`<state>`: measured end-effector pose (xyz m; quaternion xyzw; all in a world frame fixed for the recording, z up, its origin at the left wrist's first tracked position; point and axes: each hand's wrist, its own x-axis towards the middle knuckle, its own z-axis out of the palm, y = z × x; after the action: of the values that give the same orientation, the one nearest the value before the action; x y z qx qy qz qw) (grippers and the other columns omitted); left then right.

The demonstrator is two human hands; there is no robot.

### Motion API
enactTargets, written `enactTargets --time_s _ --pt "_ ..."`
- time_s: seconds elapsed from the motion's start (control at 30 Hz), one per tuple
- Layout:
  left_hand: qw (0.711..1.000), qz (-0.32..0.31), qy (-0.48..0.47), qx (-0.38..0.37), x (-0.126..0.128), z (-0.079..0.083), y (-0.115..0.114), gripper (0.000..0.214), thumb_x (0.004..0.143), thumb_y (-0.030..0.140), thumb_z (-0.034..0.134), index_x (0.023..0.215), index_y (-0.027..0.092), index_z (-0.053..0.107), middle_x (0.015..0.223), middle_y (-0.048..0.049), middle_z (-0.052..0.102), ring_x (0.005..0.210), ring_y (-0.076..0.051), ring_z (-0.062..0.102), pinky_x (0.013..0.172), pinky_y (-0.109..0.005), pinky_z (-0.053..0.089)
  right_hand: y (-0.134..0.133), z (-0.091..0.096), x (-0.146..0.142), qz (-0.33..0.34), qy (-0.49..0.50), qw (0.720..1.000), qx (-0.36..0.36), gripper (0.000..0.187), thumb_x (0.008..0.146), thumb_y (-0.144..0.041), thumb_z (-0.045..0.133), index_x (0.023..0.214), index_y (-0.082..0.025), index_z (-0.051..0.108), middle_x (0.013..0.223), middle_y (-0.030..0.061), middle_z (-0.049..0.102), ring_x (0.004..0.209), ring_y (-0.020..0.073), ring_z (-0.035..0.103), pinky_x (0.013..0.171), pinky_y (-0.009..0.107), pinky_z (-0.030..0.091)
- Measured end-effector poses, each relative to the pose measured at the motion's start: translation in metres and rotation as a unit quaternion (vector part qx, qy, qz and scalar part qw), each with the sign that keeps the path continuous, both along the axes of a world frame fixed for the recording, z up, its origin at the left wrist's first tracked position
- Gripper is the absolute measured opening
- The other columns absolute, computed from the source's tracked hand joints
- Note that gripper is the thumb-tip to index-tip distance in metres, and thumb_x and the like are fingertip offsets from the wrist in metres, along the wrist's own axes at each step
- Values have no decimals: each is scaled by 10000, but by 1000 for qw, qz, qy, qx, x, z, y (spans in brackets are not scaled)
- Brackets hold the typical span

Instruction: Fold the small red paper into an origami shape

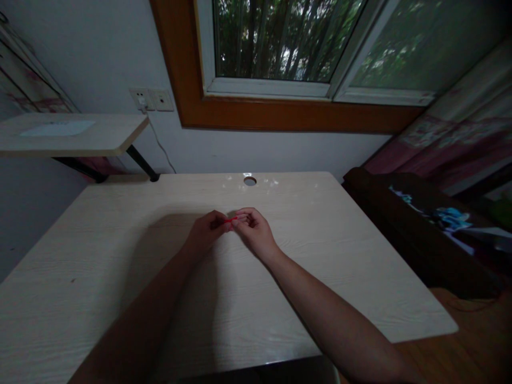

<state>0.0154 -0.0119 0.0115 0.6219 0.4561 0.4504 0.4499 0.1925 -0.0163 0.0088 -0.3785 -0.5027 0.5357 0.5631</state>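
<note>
A small, thin red strip [230, 220] is stretched between my two hands just above the desk. Its exact kind is too small to make out. My left hand [207, 230] pinches the strip's left end between thumb and fingers. At the other end, the thumb and fingertips of my right hand [256, 230] close on it, with the fingers curled. The fingertips of both hands nearly meet, and they cover part of the strip. Beneath them lies the pale wood-grain desk [320, 256].
A raised shelf [132, 128] on black legs stands at the back left, bearing a white sheet [58, 128]. Behind my hands is a round cable hole [250, 181]. A cord hangs from the wall socket [140, 100]. Dark brown furniture [384, 213] with items on it is at the right.
</note>
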Motion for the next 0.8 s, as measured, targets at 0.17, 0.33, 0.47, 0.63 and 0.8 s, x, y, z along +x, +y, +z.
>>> enactTargets --time_s 0.17,0.33,0.47,0.63,0.8 --pt "998 -34 -34 -44 0 -2 0 270 782 440 759 852 186 696 787 -43 773 752 -206 742 765 -351 598 0 0 1 1 -3 1000 0 297 751 -362 803 970 -219 662 791 1 677 713 149 643 704 303 538" --pt "996 -38 -45 -64 0 -3 1 270 771 434 771 817 178 698 758 -51 775 714 -203 747 732 -335 606 1 -2 2 -21 -12 1000 7 266 779 -375 775 969 -218 675 847 13 692 731 142 629 702 284 513" --pt "995 -48 -54 -70 0 -3 1 273 766 429 773 792 171 685 761 -61 776 715 -210 750 714 -332 603 1 -3 2 -32 -11 999 11 234 798 -360 758 964 -217 676 807 -2 685 709 135 619 689 271 491" --pt "994 -33 -45 -91 0 1 0 259 767 403 760 788 164 663 748 -53 769 716 -199 742 735 -321 587 1 0 1 -37 0 999 3 216 809 -369 749 930 -209 669 796 -2 685 714 138 626 709 282 490" --pt "995 -8 -48 -90 1 7 -1 267 767 414 749 771 165 654 734 -44 757 720 -190 723 755 -322 571 1 2 2 -27 -38 999 3 209 846 -400 709 911 -202 701 792 12 687 737 153 615 739 303 484"
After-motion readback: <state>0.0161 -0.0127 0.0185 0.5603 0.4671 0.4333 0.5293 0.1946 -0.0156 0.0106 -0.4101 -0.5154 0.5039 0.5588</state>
